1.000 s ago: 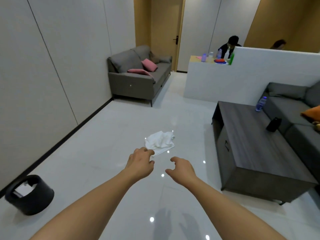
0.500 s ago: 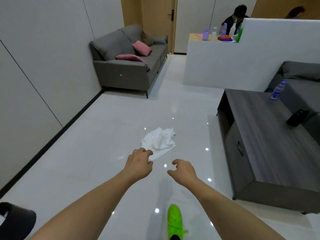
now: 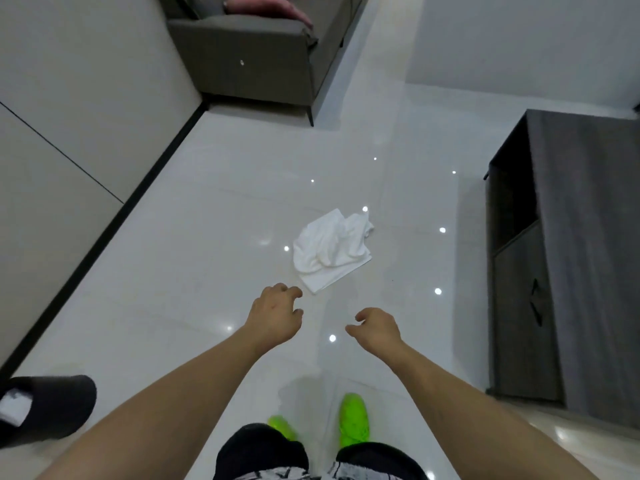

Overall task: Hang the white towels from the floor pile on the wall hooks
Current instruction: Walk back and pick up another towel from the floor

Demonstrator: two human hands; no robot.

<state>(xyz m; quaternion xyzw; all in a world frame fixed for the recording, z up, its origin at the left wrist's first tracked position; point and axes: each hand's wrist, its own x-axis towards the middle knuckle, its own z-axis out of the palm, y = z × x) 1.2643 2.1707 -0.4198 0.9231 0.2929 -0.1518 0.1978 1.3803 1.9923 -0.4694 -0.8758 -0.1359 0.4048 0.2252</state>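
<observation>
Towel (image 3: 330,249) lay crumpled on the floor (image 3: 207,237) at 12 o'clock, just past both hands. Left hand (image 3: 275,317) and right hand (image 3: 377,329) hung loosely curled, holding nothing. Best grab: pinch one corner, lift clear, shake flat before hooking.

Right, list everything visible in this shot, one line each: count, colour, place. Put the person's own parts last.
crumpled white cloth towel: one, white, on the floor ahead of the hands
glossy tiled floor: one, pale grey-white, centre
grey fabric sofa: one, grey, top, against the left wall
pink cushion: one visible, pink, on the sofa
dark wood-grain cabinet: one, dark grey, right
black round bin: one, black, lower left
green shoes: two, bright green, bottom
left hand: empty, loosely curled, short of the towel
right hand: empty, loosely curled
</observation>
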